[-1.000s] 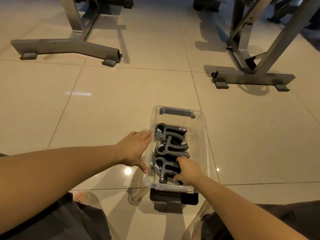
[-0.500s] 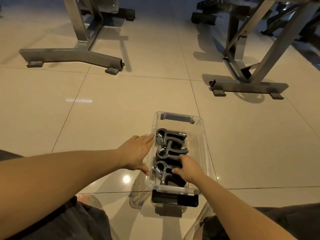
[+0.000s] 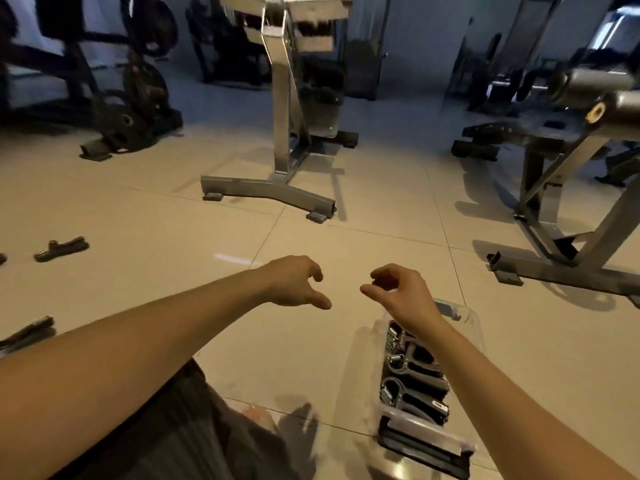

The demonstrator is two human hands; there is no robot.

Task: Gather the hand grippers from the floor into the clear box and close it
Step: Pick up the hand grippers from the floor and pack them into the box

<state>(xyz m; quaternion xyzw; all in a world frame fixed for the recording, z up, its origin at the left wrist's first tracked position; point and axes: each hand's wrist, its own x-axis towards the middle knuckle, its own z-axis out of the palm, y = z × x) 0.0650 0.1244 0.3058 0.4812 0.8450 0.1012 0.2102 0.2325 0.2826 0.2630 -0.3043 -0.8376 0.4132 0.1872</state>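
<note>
The clear box point(image 3: 476, 323) stands on the tiled floor at the lower right, without a lid on it. Several dark grey hand grippers point(image 3: 412, 382) with metal springs lie packed inside it. A black latch point(image 3: 422, 448) runs along the box's near end. My right hand point(image 3: 398, 292) is raised above the far end of the box, fingers loosely curled, nothing in it. My left hand point(image 3: 294, 285) hangs in the air to the left of the box, also without anything in it. My right forearm covers part of the box.
Two dark low objects lie on the floor at the left, one further away point(image 3: 60, 249) and one nearer point(image 3: 27, 332); I cannot tell what they are. A steel stand base point(image 3: 270, 192) is ahead, a bench frame point(image 3: 571, 265) at the right, weight plates point(image 3: 138, 98) at the back left.
Both hands have lifted away from the box: the right out of it, the left off its side. The view has swung up and to the left.
</note>
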